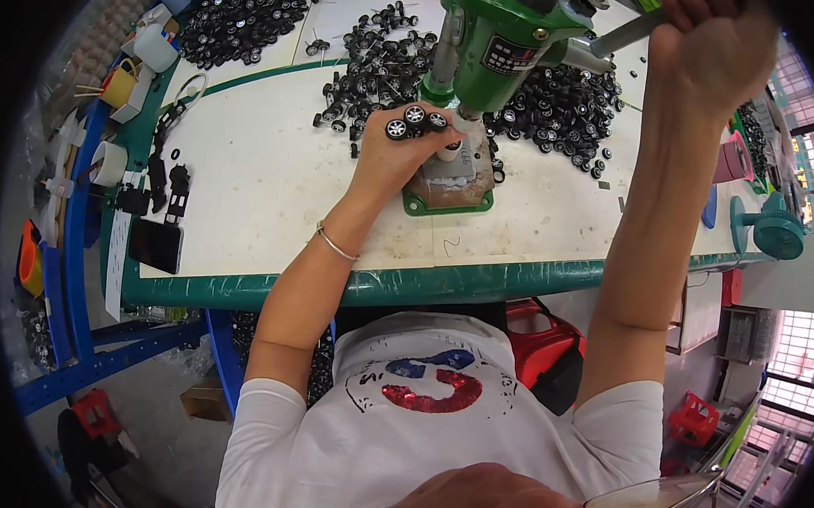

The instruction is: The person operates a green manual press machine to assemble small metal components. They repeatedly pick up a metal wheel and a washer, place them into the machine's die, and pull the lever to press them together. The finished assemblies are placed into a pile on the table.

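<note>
My left hand (384, 158) is closed around several small black toy wheels (415, 116) with silvery spokes, which stick up between thumb and fingers. Its fingertips reach under the ram of a green hand press (489, 71), beside a wheel (452, 147) on the press's base. Part of that wheel is hidden by my fingers and thumb. Raised at the upper right, my right hand (713, 63) grips the end of the press's metal lever (630, 34); some of its fingers are cut off by the picture's edge.
Loose wheels lie in a pile (563, 111) right of the press, and wheels on axles (379, 67) left of it. A larger wheel heap (240, 24) sits far left. A phone (156, 246) lies near the green table edge (378, 289); a small green fan (776, 229) stands right.
</note>
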A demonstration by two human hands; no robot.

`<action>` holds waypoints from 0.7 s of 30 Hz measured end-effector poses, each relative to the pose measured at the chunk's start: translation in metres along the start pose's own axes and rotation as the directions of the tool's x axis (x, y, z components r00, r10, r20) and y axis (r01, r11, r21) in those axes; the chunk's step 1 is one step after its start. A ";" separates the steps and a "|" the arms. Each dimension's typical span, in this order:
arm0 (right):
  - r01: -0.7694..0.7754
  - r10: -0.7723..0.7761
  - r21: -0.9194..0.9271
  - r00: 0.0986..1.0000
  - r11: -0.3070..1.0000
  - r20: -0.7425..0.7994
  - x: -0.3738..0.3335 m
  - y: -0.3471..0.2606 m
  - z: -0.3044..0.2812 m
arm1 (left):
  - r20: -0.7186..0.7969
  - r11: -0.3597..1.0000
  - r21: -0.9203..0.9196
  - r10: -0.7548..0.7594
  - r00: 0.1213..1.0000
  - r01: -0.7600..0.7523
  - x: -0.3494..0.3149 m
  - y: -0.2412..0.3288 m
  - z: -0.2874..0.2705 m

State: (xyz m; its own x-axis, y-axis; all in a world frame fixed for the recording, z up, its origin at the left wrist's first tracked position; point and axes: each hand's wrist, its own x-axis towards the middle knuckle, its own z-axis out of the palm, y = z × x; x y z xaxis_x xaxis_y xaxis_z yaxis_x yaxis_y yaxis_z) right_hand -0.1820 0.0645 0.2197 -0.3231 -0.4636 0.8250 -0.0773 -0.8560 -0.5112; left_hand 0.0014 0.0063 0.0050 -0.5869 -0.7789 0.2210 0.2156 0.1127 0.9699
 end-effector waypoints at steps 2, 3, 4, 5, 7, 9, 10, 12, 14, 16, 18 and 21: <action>0.014 -0.027 0.139 0.995 0.990 0.097 -0.012 -0.006 -0.010 | -0.003 1.000 0.003 0.010 1.000 -0.010 -0.001 -0.001 0.000; -0.030 0.005 0.205 0.993 0.978 0.122 -0.015 -0.009 -0.018 | -0.003 1.000 0.016 0.003 1.000 -0.003 -0.002 -0.001 -0.001; 0.019 -0.019 0.003 0.998 1.000 0.056 -0.022 -0.020 -0.010 | -0.004 1.000 0.027 -0.004 1.000 0.004 -0.003 -0.001 -0.001; 0.143 -0.213 -0.257 0.939 0.956 -0.271 -0.037 -0.018 0.027 | 0.000 0.999 0.037 -0.012 1.000 0.012 -0.001 -0.003 0.000; 0.218 -0.284 -0.278 0.932 0.936 -0.226 -0.039 -0.020 0.024 | -0.006 1.000 0.011 0.002 1.000 -0.002 -0.002 -0.008 -0.001; 0.191 -0.232 -0.215 0.956 0.958 -0.182 -0.037 -0.019 0.019 | -0.001 0.999 0.027 -0.036 0.999 0.036 -0.002 -0.006 -0.002; 0.156 -0.171 -0.139 0.980 0.978 -0.100 -0.032 -0.017 0.011 | 0.005 0.997 0.004 -0.073 0.997 0.073 -0.003 -0.001 -0.003; 0.180 -0.190 -0.144 0.980 0.973 -0.064 -0.029 -0.012 0.006 | 0.017 0.988 -0.041 -0.146 0.989 0.147 -0.003 0.007 -0.002; 0.232 -0.266 -0.228 0.955 0.946 -0.132 -0.026 -0.004 0.023 | 0.014 0.993 -0.027 -0.118 0.993 0.118 -0.002 0.003 0.000; 0.046 -0.046 -0.004 0.991 0.999 -0.125 -0.010 0.002 0.007 | 0.015 0.992 0.004 -0.127 0.992 0.127 0.000 0.006 0.003; -0.057 0.049 -0.174 0.998 0.983 -0.047 0.009 0.005 0.006 | -0.016 0.985 -0.010 -0.174 0.985 0.174 0.001 0.007 -0.001; -0.285 0.164 -0.199 0.868 0.938 -0.469 0.044 0.062 0.012 | -0.120 0.964 -0.167 -0.228 0.966 0.207 0.000 0.007 -0.012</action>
State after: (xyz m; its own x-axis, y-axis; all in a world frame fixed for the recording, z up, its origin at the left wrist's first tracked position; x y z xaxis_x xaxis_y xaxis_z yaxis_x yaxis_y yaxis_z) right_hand -0.1898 -0.0119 0.2268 -0.7353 -0.4357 0.5191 -0.1679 -0.6250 -0.7624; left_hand 0.0119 -0.0001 0.0107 -0.5229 -0.8522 -0.0196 0.2172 -0.1554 0.9637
